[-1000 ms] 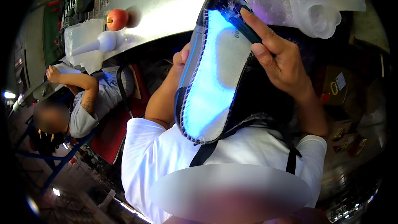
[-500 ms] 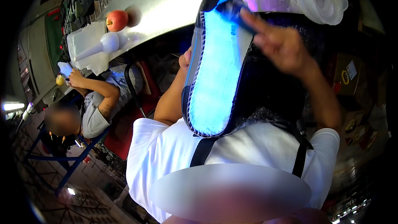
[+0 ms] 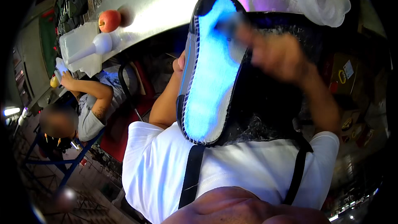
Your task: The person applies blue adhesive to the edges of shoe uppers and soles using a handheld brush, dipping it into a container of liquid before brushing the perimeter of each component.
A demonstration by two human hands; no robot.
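Note:
A shoe point(image 3: 207, 74) stands sole side up before my chest, its toe pointing away and its heel toward me. Its bottom glows bright blue, with whitish patches along the right edge, and stitching lines the rim. My left hand point(image 3: 179, 63) is closed on the shoe's left side; most of its fingers are hidden behind the shoe. Over the right of the forefoot, my right hand point(image 3: 280, 56) grips a dark brush point(image 3: 230, 25), whose head is on or just over the glowing surface. Both the hand and brush are smeared by motion.
Beyond the shoe runs a metal table point(image 3: 166, 6). On it sit an apple point(image 3: 110, 20), a white bulb with a long spout point(image 3: 101, 43) and a translucent plastic container point(image 3: 327, 6). A co-worker point(image 3: 89, 99) sits at left. Boxes point(image 3: 344, 74) are at right.
My right hand has drawn the brush slightly down across the forefoot. The shoe has shifted a little left, and whitish patches now show along the sole's lower right edge.

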